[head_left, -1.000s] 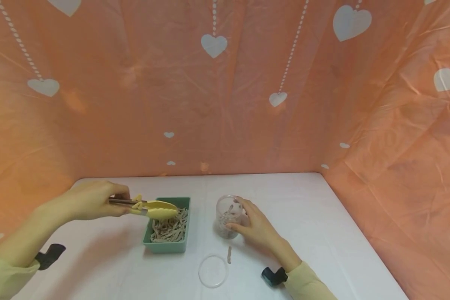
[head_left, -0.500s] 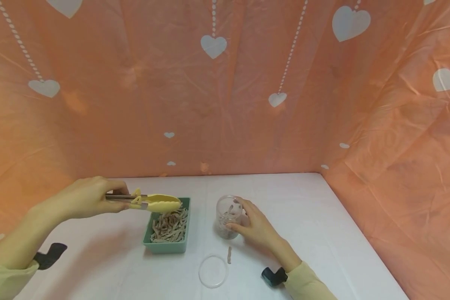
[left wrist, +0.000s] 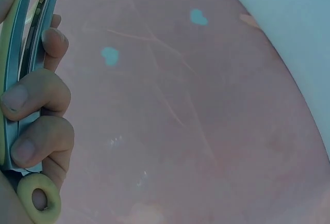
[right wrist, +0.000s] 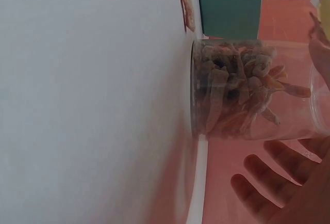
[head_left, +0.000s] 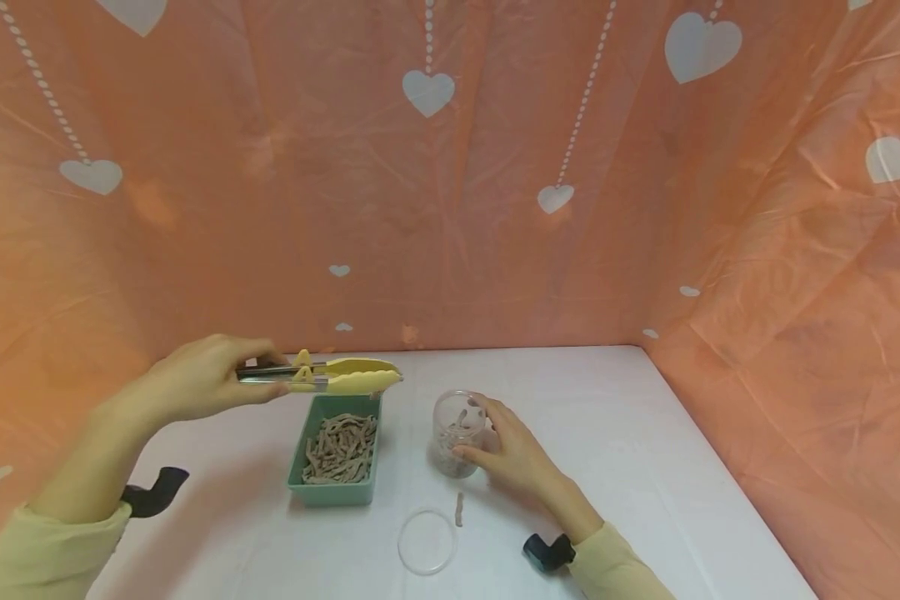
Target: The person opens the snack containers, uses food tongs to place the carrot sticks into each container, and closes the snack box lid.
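Observation:
My left hand [head_left: 210,379] grips metal tongs [head_left: 277,375] with yellow scalloped heads, raised over the far end of a green tray [head_left: 335,495]. Brown dried strips [head_left: 341,450] fill much of the tray. A little brown material shows at the tongs' yellow tips [right wrist: 325,15] in the right wrist view. My right hand [head_left: 521,450] holds a clear jar [head_left: 450,425] near its rim, thumb and fingers to either side. The jar stands upright on the table, without a lid, partly filled with similar strips [right wrist: 234,87]. Some right fingers [right wrist: 268,182] extend apart from the jar.
A clear round lid [head_left: 427,573] or ring lies on the white table [head_left: 607,433] in front of the jar. One loose strip [head_left: 459,509] lies beside it. An orange cloth [head_left: 495,275] with white hearts hangs behind and at both sides.
The tongs have risen from the strips in the tray and moved right, toward the jar. My right hand and the jar have stayed in place.

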`<state>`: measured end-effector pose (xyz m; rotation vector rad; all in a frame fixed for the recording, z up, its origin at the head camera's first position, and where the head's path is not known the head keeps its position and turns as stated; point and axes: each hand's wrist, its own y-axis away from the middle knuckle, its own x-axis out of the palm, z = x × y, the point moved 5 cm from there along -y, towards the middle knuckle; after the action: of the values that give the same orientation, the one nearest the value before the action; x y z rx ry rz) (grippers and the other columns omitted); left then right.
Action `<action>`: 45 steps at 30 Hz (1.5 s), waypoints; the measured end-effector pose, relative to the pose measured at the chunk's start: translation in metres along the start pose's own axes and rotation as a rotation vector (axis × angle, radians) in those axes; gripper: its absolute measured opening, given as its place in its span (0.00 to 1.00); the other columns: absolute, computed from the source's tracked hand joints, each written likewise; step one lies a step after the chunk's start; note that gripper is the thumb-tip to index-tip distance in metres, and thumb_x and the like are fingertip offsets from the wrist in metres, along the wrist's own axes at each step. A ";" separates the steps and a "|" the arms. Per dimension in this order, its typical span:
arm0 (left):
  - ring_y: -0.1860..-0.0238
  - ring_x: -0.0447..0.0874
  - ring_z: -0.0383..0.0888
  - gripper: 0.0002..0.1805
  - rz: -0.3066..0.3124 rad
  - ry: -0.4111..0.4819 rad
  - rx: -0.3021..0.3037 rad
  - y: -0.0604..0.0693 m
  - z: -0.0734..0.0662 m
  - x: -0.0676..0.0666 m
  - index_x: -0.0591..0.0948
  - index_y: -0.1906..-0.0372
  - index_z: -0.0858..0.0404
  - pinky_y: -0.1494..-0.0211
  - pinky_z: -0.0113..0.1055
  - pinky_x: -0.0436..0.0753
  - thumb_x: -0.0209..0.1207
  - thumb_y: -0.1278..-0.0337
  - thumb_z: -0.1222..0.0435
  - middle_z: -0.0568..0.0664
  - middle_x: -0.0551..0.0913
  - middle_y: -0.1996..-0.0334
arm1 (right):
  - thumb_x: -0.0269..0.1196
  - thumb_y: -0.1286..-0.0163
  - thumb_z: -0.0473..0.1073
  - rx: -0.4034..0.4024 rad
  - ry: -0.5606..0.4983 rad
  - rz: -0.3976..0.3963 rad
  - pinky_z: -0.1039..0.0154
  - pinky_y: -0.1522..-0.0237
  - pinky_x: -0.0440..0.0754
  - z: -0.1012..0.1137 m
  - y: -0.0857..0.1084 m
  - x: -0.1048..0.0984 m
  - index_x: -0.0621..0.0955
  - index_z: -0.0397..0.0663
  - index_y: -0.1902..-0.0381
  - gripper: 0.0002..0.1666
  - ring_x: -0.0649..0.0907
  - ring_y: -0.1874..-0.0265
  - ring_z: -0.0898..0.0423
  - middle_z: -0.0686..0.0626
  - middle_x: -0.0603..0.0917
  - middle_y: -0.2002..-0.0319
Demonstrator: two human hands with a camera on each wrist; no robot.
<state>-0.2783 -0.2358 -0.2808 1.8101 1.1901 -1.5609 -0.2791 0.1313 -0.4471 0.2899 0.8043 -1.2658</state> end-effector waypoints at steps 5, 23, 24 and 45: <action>0.67 0.79 0.38 0.16 -0.002 0.075 0.001 -0.010 -0.011 0.007 0.87 0.53 0.53 0.66 0.39 0.77 0.72 0.40 0.50 0.38 0.86 0.64 | 0.74 0.35 0.60 0.010 -0.011 0.007 0.39 0.28 0.66 -0.001 0.000 0.000 0.68 0.57 0.23 0.48 0.71 0.27 0.46 0.49 0.74 0.28; 0.69 0.77 0.41 0.12 -0.015 0.314 0.074 -0.045 -0.033 0.053 0.86 0.55 0.54 0.67 0.36 0.77 0.71 0.37 0.53 0.39 0.84 0.68 | 0.74 0.35 0.61 -0.006 0.003 -0.001 0.39 0.28 0.67 -0.001 -0.002 0.000 0.68 0.53 0.22 0.49 0.71 0.27 0.44 0.46 0.74 0.28; 0.69 0.77 0.41 0.13 -0.009 0.318 0.072 -0.046 -0.033 0.056 0.86 0.55 0.53 0.67 0.36 0.76 0.71 0.37 0.52 0.39 0.84 0.69 | 0.74 0.35 0.61 -0.004 0.006 0.000 0.39 0.28 0.67 -0.001 -0.002 0.000 0.67 0.53 0.22 0.49 0.71 0.27 0.44 0.46 0.74 0.28; 0.68 0.75 0.36 0.11 0.044 0.213 0.109 -0.053 -0.038 0.082 0.87 0.57 0.51 0.63 0.37 0.75 0.73 0.40 0.53 0.34 0.83 0.67 | 0.74 0.34 0.59 -0.044 0.002 0.010 0.39 0.29 0.67 0.000 -0.002 0.001 0.68 0.54 0.23 0.48 0.70 0.26 0.45 0.47 0.73 0.27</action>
<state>-0.3041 -0.1532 -0.3399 2.1024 1.1689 -1.4623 -0.2807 0.1304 -0.4472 0.2597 0.8301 -1.2372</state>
